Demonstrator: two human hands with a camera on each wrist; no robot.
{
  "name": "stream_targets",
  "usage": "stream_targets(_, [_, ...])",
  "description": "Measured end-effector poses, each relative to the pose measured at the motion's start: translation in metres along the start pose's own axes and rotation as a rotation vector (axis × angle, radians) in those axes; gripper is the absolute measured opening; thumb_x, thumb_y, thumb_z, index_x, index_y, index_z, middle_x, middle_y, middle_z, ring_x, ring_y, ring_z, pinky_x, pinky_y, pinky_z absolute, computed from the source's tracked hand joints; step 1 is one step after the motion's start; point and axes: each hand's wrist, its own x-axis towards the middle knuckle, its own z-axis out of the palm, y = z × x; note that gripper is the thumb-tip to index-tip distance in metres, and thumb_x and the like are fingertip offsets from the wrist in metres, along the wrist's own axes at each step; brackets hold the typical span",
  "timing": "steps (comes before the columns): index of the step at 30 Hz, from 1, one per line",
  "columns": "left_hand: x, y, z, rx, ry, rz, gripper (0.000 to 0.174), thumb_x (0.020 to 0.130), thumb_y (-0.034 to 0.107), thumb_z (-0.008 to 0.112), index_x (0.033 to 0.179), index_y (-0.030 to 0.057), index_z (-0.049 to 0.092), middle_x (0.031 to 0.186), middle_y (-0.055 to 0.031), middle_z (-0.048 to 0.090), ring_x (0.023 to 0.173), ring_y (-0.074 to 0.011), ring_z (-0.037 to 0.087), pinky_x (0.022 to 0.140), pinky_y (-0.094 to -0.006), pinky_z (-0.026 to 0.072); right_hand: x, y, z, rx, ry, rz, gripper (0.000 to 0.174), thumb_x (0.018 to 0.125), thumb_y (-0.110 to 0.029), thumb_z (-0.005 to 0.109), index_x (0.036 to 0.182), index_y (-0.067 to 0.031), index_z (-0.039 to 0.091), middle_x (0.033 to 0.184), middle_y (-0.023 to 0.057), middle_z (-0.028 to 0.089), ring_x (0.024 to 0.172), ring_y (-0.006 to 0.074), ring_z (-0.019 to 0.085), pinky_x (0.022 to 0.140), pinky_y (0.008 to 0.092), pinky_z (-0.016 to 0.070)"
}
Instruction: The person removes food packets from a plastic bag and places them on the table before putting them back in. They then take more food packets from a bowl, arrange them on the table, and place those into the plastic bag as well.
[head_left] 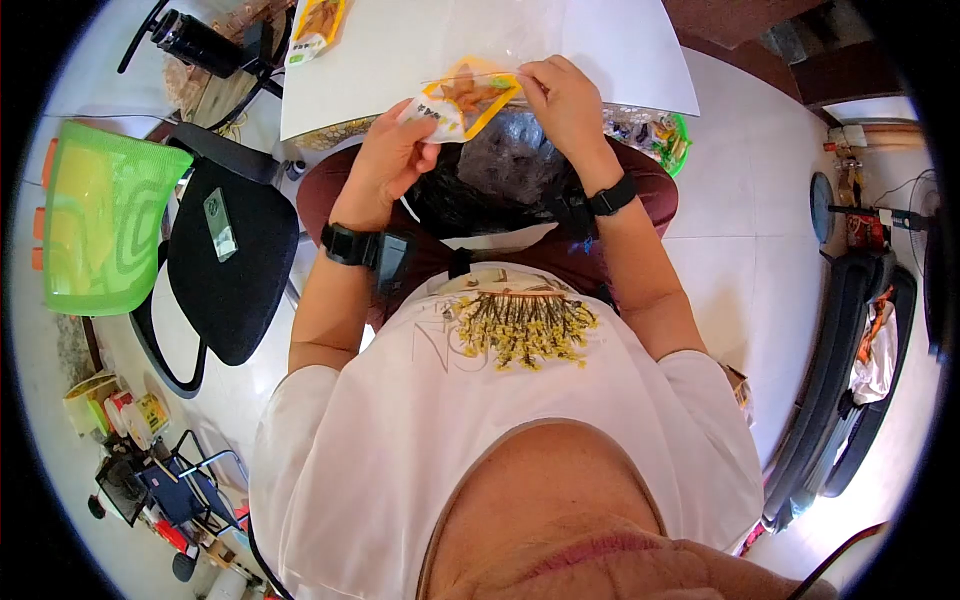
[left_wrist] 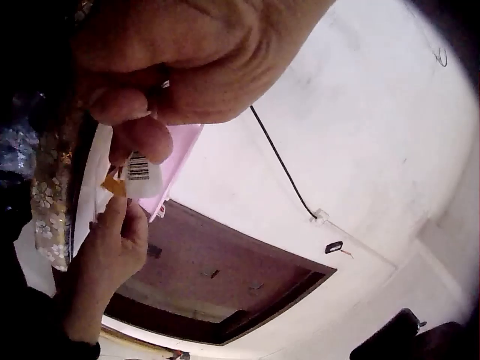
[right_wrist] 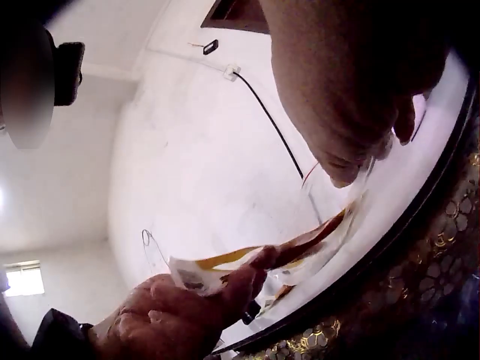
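Observation:
A white-and-yellow snack packet (head_left: 433,112) with a clear window showing brown pieces is held up over the table's near edge. My left hand (head_left: 395,150) grips its white lower corner between thumb and fingers. At the opposite upper corner, my right hand (head_left: 568,100) pinches the packet's edge with thumb and forefinger. In the left wrist view a barcode shows on the packet's white end (left_wrist: 146,178), just beyond the left fingertips. The right wrist view catches the packet (right_wrist: 225,262) from the side, stretched between both hands.
A similar packet (head_left: 318,22) lies on the white table (head_left: 365,75) at the far left. Black plastic (head_left: 490,165) sits over the lap below the hands. A green-rimmed basket (head_left: 684,150) of small wrappers stands right. A black chair (head_left: 240,285) at left bears a phone-like slab (head_left: 219,225).

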Motion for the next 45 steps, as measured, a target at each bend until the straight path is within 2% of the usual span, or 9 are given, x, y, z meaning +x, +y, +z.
stream_targets(7, [0.032, -0.005, 0.027, -0.057, -0.118, 0.063, 0.020, 0.085, 0.002, 0.051, 0.105, 0.0061, 0.047, 0.082, -0.0031, 0.055, 0.060, -0.0096, 0.051, 0.043, -0.0197, 0.0366, 0.002, -0.012, -0.002, 0.069, -0.094, -0.094, 0.014, 0.079, -0.015, 0.060, 0.092, -0.0116, 0.065, 0.080, 0.0083, 0.057, 0.077, 0.0288, 0.058, 0.064, 0.0378, 0.0471])
stream_targets(19, [0.107, -0.008, 0.041, -0.135, -0.149, 0.135, 0.018, 0.086, -0.001, 0.040, 0.100, 0.0032, 0.050, 0.088, -0.0057, 0.056, 0.063, -0.0127, 0.052, 0.050, -0.0235, 0.0419, 0.005, -0.005, 0.001, 0.163, -0.095, -0.065, 0.015, 0.082, -0.016, 0.058, 0.095, -0.0107, 0.064, 0.079, 0.0103, 0.055, 0.075, 0.0311, 0.055, 0.063, 0.0390, 0.0452])
stream_targets(22, [0.118, -0.017, 0.051, -0.353, -0.013, 0.280, 0.018, 0.089, 0.001, 0.038, 0.102, 0.0023, 0.051, 0.090, -0.0076, 0.056, 0.069, -0.0146, 0.055, 0.058, -0.0257, 0.0473, 0.004, -0.001, 0.004, 0.148, -0.109, 0.000, 0.016, 0.082, -0.016, 0.058, 0.095, -0.0105, 0.063, 0.079, 0.0104, 0.055, 0.075, 0.0317, 0.055, 0.064, 0.0392, 0.0451])
stream_targets(24, [0.134, -0.032, 0.039, -0.344, 0.013, 0.181, 0.019, 0.090, 0.003, 0.039, 0.105, 0.0021, 0.050, 0.093, -0.0100, 0.056, 0.075, -0.0169, 0.056, 0.066, -0.0288, 0.0492, 0.003, 0.001, 0.005, 0.145, -0.112, -0.002, 0.016, 0.082, -0.016, 0.058, 0.095, -0.0102, 0.063, 0.080, 0.0104, 0.055, 0.076, 0.0320, 0.055, 0.064, 0.0392, 0.0453])
stream_targets(28, [0.126, -0.030, 0.058, -0.296, -0.016, 0.039, 0.022, 0.094, 0.009, 0.038, 0.112, 0.0009, 0.047, 0.099, -0.0148, 0.055, 0.087, -0.0222, 0.056, 0.076, -0.0331, 0.0497, 0.002, 0.002, 0.005, 0.184, -0.072, -0.029, 0.015, 0.082, -0.015, 0.058, 0.094, -0.0094, 0.062, 0.082, 0.0107, 0.057, 0.078, 0.0323, 0.056, 0.065, 0.0388, 0.0458])
stream_targets(31, [0.160, -0.033, 0.042, -0.453, -0.157, -0.171, 0.023, 0.093, 0.015, 0.042, 0.106, -0.0032, 0.049, 0.096, -0.0162, 0.060, 0.086, -0.0247, 0.059, 0.071, -0.0333, 0.0506, 0.003, 0.003, 0.003, 0.194, -0.029, -0.061, 0.014, 0.081, -0.015, 0.059, 0.093, -0.0087, 0.062, 0.083, 0.0107, 0.058, 0.078, 0.0322, 0.057, 0.066, 0.0381, 0.0462])
stream_targets(35, [0.180, -0.036, 0.040, -0.393, -0.204, -0.107, 0.032, 0.096, 0.021, 0.036, 0.118, -0.0027, 0.041, 0.110, -0.0194, 0.053, 0.100, -0.0283, 0.053, 0.082, -0.0360, 0.0485, 0.002, 0.003, 0.001, 0.184, -0.040, -0.045, 0.013, 0.081, -0.014, 0.060, 0.091, -0.0086, 0.063, 0.081, 0.0105, 0.058, 0.077, 0.0318, 0.057, 0.065, 0.0376, 0.0462])
stream_targets(41, [0.177, -0.017, 0.069, -0.376, 0.085, 0.026, 0.029, 0.095, 0.017, 0.035, 0.118, 0.0016, 0.043, 0.111, -0.0149, 0.053, 0.098, -0.0266, 0.053, 0.082, -0.0365, 0.0470, -0.002, 0.012, 0.007, 0.170, -0.103, 0.036, 0.013, 0.079, -0.014, 0.061, 0.091, -0.0093, 0.063, 0.078, 0.0097, 0.057, 0.074, 0.0308, 0.056, 0.063, 0.0371, 0.0454])
stream_targets(45, [0.156, -0.013, 0.066, -0.277, -0.002, 0.135, 0.026, 0.094, 0.016, 0.040, 0.116, 0.0028, 0.046, 0.109, -0.0125, 0.054, 0.097, -0.0237, 0.055, 0.082, -0.0341, 0.0473, 0.001, 0.012, 0.009, 0.198, -0.111, 0.060, 0.013, 0.079, -0.016, 0.062, 0.090, -0.0094, 0.064, 0.077, 0.0093, 0.057, 0.073, 0.0297, 0.057, 0.063, 0.0367, 0.0454])
